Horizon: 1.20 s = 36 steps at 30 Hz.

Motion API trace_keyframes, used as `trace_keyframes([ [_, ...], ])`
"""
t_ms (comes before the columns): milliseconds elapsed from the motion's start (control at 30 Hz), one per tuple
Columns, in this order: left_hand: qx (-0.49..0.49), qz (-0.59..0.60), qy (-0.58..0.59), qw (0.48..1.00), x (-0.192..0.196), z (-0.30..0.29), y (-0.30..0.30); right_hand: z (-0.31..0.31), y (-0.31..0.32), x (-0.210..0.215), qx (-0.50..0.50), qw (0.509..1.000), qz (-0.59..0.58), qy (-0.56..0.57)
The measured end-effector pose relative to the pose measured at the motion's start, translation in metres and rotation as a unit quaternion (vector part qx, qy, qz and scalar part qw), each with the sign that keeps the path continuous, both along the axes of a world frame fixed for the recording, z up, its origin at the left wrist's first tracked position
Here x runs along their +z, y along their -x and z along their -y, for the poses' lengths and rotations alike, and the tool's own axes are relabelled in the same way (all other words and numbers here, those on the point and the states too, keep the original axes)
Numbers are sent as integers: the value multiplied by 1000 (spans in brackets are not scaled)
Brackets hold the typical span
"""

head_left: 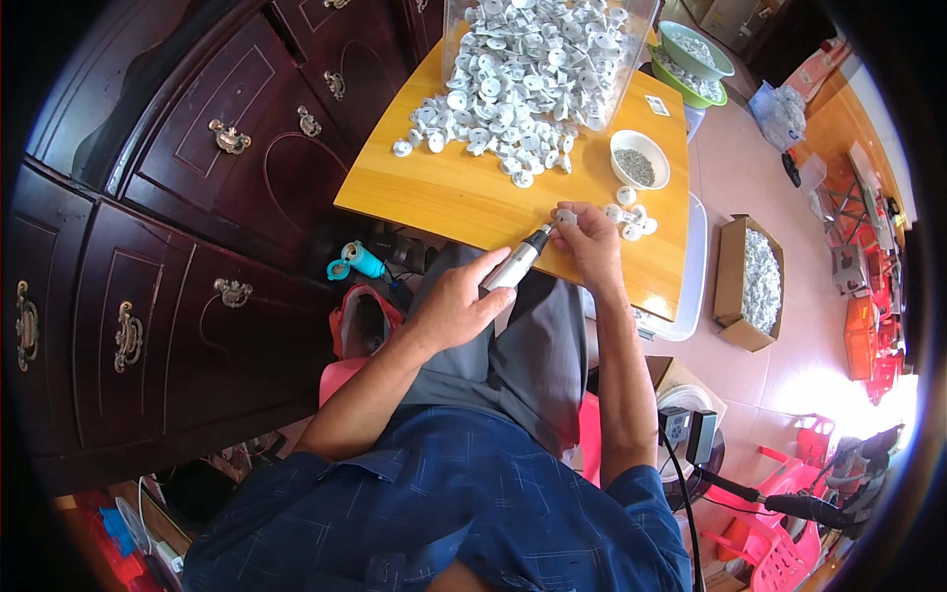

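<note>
My left hand [456, 301] is closed around a grey electric screwdriver [515, 264], its tip pointing up and away from me toward the white disc [565, 216] that my right hand [592, 242] pinches between fingertips. The tip sits just beside the disc; I cannot tell whether they touch. Both hands work over the near edge of the yellow table [464, 192].

On the table, just beyond my right hand, lies a small cluster of white discs [629, 219]. Further back from that edge stands a small white bowl [639, 158] holding dark small parts. A large heap of white discs [493, 123] spreads across the far half of the table, spilling from a clear plastic box [547, 54] at its far end. Green bowls [691, 59] are stacked beyond the table's far right corner.

Left of the table stands a dark wooden cabinet [197, 227] with brass handles. Right of the table, on the floor, a cardboard box [747, 286] holds more white parts
</note>
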State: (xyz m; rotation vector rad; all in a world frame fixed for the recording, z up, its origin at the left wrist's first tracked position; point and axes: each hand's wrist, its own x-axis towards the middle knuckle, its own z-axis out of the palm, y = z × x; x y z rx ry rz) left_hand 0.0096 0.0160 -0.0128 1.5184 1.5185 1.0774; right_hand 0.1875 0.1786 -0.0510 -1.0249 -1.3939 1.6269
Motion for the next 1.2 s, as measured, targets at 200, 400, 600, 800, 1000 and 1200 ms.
trace_keyframes([
  [200,1,84,32,996,-2,-4,-2,1,1,1,-10,1000,-21,-7],
  [400,-6,114,41,993,-4,-8,-2,1,1,2,-13,999,-36,1],
  [600,-9,118,66,991,1,-7,-3,2,1,3,-15,1000,-23,0],
  [800,4,81,47,996,-5,-4,0,0,-2,7,-56,992,101,-51],
  [1000,15,65,47,997,-8,5,6,-5,-22,4,-189,811,353,-427],
  [1200,22,56,58,997,-2,6,8,-7,-38,51,-241,896,155,-338],
])
